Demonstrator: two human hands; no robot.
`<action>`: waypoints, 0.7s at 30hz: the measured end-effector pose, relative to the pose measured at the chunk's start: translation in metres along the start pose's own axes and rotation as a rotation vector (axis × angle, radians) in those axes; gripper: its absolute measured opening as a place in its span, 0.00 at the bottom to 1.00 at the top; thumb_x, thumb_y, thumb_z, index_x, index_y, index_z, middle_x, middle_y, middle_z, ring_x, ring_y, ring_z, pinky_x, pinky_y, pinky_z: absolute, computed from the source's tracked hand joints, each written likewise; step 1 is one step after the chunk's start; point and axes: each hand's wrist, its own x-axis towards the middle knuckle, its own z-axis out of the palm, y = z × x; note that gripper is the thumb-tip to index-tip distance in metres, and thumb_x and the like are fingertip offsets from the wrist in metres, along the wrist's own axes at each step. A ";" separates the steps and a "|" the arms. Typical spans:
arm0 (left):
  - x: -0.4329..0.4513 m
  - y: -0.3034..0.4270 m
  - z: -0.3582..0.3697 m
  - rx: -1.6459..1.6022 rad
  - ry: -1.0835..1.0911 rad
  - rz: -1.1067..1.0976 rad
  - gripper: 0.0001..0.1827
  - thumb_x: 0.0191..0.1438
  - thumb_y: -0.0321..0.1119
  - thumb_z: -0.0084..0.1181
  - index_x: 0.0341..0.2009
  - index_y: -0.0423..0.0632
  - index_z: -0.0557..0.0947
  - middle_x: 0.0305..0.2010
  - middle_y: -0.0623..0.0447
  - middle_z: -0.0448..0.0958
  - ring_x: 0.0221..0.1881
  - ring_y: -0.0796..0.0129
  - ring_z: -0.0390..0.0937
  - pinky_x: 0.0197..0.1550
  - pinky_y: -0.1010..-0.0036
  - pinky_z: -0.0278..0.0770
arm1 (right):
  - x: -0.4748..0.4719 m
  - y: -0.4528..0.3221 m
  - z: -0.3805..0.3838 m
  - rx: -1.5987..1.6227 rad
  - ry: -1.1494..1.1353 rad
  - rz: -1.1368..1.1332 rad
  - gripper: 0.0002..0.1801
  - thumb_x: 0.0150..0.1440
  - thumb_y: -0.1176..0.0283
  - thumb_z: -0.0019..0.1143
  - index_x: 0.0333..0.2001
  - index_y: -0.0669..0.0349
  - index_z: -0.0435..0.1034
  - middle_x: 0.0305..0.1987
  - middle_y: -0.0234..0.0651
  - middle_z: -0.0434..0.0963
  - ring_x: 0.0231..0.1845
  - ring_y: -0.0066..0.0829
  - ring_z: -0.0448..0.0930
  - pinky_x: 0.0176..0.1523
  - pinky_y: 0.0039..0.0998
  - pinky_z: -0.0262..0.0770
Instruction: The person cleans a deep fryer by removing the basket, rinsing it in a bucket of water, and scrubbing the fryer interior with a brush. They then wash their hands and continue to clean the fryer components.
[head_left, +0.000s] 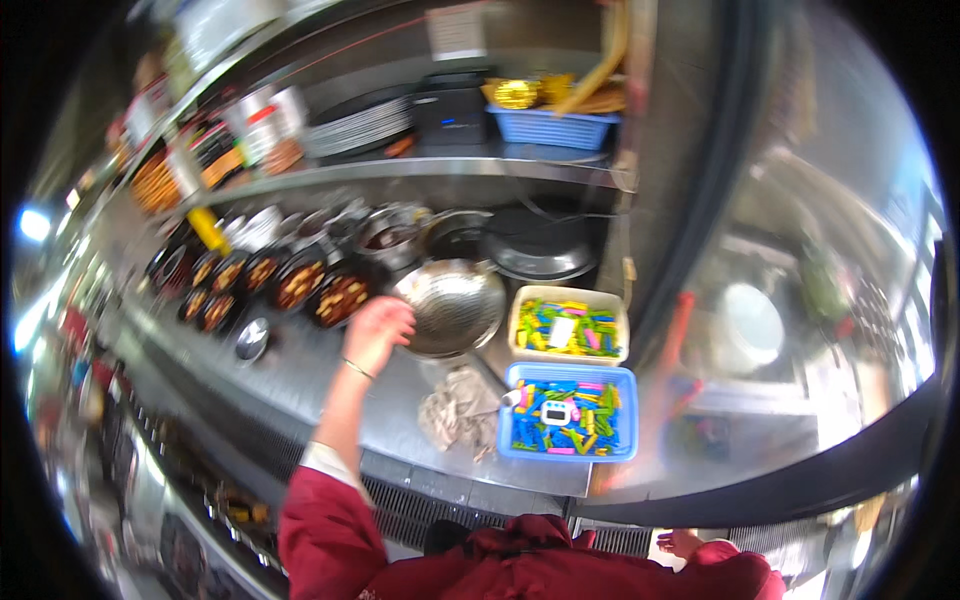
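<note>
My left hand (381, 324) reaches over the steel counter, fingers curled, at the left edge of a round hammered-metal lid or pan (450, 306). Blur hides whether it touches or grips the metal. Just left of it are dark bowls of food in reddish sauce (341, 300), with more such bowls (262, 271) beyond. My right hand (679, 543) hangs low by my side at the bottom edge, beside a pale object; its grip is unclear. A crumpled grey cloth (459, 412) lies on the counter below the metal piece.
A cream tub (517, 351) and a blue basket (632, 420) hold many coloured clips; a small white timer (556, 412) lies in the basket. A dark round lid (540, 244) stands behind. The shelf (420, 166) above carries stacked plates (360, 127) and a blue basket (551, 129). A metal spoon (253, 339) lies left.
</note>
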 end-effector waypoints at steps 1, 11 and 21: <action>0.039 0.015 -0.010 0.061 0.018 0.034 0.10 0.54 0.29 0.55 0.42 0.46 0.77 0.30 0.56 0.75 0.30 0.74 0.74 0.27 0.79 0.76 | 0.008 0.028 0.008 0.025 0.063 0.039 0.17 0.57 0.62 0.41 0.43 0.65 0.64 0.36 0.45 0.76 0.31 0.39 0.77 0.37 0.43 0.77; 0.333 0.070 -0.055 1.481 0.256 0.069 0.34 0.56 0.61 0.41 0.48 0.41 0.77 0.49 0.39 0.76 0.52 0.47 0.73 0.52 0.57 0.71 | -0.038 0.254 0.248 -1.279 0.137 -0.471 0.12 0.46 0.58 0.54 0.27 0.53 0.76 0.31 0.38 0.80 0.34 0.42 0.80 0.32 0.39 0.76; 0.398 0.028 -0.069 1.272 0.055 0.133 0.35 0.51 0.62 0.45 0.40 0.37 0.80 0.33 0.37 0.80 0.35 0.47 0.79 0.36 0.58 0.75 | -0.114 0.286 0.418 0.279 0.290 -0.179 0.10 0.56 0.70 0.48 0.38 0.65 0.70 0.30 0.44 0.78 0.25 0.40 0.79 0.27 0.39 0.77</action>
